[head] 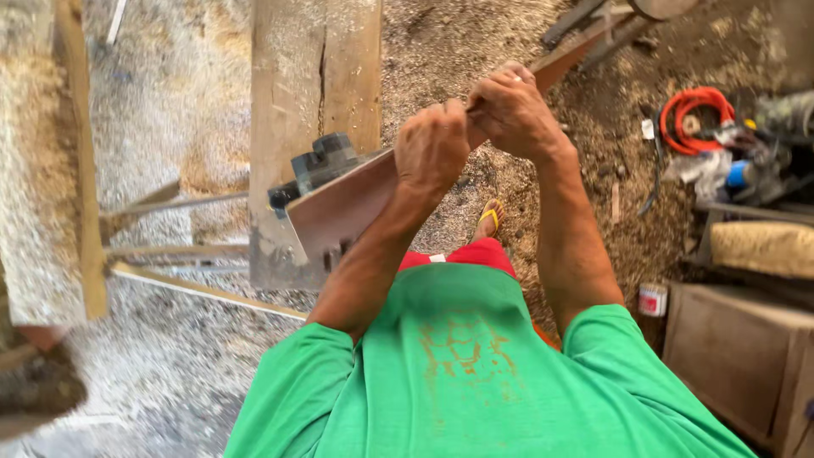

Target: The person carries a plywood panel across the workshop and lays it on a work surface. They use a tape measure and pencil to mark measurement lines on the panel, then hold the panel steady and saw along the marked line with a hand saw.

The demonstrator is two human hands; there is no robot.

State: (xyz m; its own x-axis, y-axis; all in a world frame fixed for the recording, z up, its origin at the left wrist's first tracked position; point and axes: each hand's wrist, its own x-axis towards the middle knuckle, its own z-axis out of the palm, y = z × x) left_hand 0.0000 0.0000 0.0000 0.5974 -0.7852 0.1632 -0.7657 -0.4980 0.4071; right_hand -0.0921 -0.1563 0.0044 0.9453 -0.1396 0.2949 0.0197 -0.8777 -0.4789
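Sawdust-strewn floor point(170, 365), wooden crate point(738, 356) alongside

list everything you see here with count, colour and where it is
long wooden board: 1, reddish brown, held slanting from lower left to upper right
dark clamp-like block: 1, dark grey, at the board's lower end
wide plank: 1, pale brown, cracked, behind the board
workbench edge: 1, sawdust-covered, far left
thin slats: a few, pale, on the ground at left
sawdust floor: tan, all around
coiled hose: 1, orange, upper right
small can: 1, red and white, right of the arm
wooden box: 1, brown, lower right
sandal: 1, yellow strap, below the hands
shirt: 1, green
shorts: red
left hand: gripping the board
right hand: gripping the board
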